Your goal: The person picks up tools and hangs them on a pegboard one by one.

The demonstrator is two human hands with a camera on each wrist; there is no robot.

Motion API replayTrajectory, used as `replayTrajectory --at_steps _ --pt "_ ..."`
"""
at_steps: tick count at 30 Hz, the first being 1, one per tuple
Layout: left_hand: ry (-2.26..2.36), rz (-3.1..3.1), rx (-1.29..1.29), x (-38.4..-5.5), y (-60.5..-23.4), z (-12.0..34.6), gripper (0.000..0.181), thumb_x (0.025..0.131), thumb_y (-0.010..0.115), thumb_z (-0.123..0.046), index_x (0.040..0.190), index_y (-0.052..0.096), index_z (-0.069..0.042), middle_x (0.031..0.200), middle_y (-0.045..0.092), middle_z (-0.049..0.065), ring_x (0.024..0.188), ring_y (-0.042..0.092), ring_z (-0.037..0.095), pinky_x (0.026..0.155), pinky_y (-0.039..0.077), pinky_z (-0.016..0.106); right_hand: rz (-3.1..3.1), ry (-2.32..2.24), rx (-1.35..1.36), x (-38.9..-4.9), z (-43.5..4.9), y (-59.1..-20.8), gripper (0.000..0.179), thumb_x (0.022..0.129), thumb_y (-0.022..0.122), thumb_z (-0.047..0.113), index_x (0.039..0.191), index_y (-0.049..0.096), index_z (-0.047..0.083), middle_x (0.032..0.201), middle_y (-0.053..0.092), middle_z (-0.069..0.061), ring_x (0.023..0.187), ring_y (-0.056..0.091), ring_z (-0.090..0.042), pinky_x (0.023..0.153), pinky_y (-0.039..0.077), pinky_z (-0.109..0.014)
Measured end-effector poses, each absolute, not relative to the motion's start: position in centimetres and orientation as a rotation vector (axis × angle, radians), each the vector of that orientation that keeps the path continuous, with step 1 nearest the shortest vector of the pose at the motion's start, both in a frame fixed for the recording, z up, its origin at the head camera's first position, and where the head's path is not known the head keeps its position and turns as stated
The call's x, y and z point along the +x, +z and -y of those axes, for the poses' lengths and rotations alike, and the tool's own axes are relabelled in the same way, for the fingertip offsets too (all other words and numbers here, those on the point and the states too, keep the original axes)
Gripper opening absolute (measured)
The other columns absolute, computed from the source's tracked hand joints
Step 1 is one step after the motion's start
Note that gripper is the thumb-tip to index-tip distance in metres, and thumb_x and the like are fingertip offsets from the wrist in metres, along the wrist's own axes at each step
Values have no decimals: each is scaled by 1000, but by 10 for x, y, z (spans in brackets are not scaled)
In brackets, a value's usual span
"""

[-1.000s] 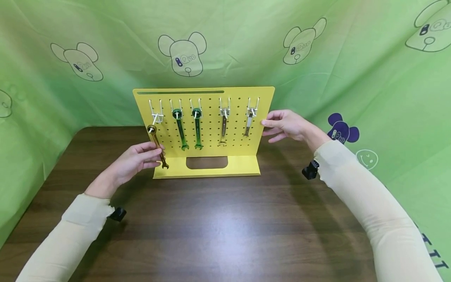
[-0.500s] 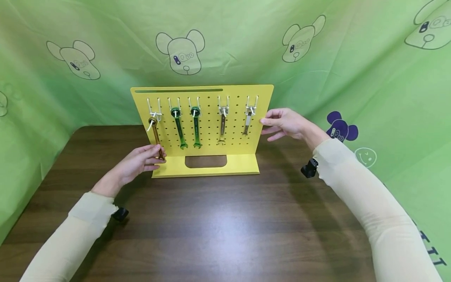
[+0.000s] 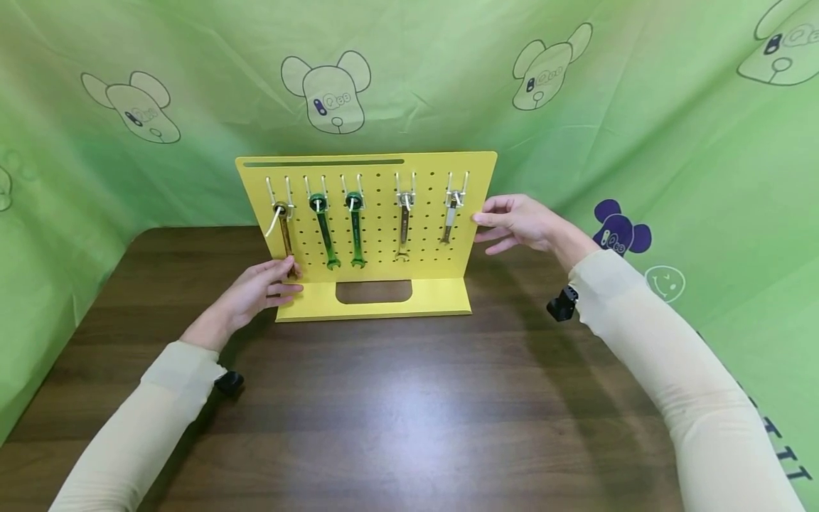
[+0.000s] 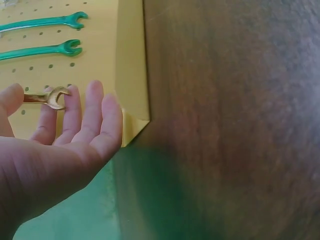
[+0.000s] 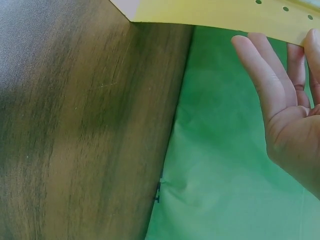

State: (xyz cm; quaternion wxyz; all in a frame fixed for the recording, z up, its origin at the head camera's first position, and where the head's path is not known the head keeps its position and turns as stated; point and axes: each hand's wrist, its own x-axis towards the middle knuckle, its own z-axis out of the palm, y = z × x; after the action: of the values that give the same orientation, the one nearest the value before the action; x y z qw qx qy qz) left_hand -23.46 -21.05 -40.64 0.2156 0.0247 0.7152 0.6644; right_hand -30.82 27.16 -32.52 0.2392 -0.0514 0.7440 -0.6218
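A gold-coloured combination wrench (image 3: 286, 238) has its ring end around the leftmost white hook (image 3: 273, 222) of the yellow pegboard (image 3: 390, 267). My left hand (image 3: 262, 286) pinches its lower end. In the left wrist view the thumb lies against the shank and the fingers spread behind the open-end jaw. My right hand (image 3: 515, 222) pinches the pegboard's right edge, thumb in front and fingers behind. Two green wrenches (image 3: 325, 231) hang beside the gold one. Farther right hang two silver wrenches (image 3: 404, 227), each on its own hook.
The pegboard stands on a brown wooden table (image 3: 384, 398), its yellow base (image 3: 307, 307) having a cut-out slot. Behind and at the sides hangs a green curtain (image 3: 435, 85) with printed bear heads.
My left hand has raised the gold wrench and moved it inward, so its ring has slid from near the hook's tip back toward the board. The right hand stays at the board edge.
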Motion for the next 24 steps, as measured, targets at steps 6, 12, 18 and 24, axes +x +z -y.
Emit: replayTrajectory --at_steps 6,12,18,24 --pt "1839 -1970 0 -234 -417 209 73 91 52 -55 138 37 -1 134 44 22 118 53 33 96 47 39 -2037 -1698 -138 -308 -271 -326 28 86 72 24 100 58 4 108 59 -11 105 62 -36 81 53 -53" --pt "1823 -1988 -13 -237 -423 211 67 94 53 -48 139 38 -1 134 46 20 115 55 28 92 50 33 -2042 -1704 -124 -309 -269 -324 30 85 73 23 101 58 3 108 59 -11 105 62 -36 81 52 -54" --pt "1778 -2022 -60 -233 -426 208 57 96 57 -35 139 40 -1 137 42 18 117 51 30 93 50 32 -2051 -1708 -124 -310 -268 -324 28 85 73 23 99 60 4 107 59 -10 104 62 -36 82 51 -56" --pt "1758 -2059 -50 -233 -428 208 54 96 58 -32 137 42 0 134 44 19 113 53 29 90 51 30 -2064 -1710 -117 -307 -269 -326 31 85 72 24 102 58 2 108 59 -12 104 62 -37 82 51 -55"
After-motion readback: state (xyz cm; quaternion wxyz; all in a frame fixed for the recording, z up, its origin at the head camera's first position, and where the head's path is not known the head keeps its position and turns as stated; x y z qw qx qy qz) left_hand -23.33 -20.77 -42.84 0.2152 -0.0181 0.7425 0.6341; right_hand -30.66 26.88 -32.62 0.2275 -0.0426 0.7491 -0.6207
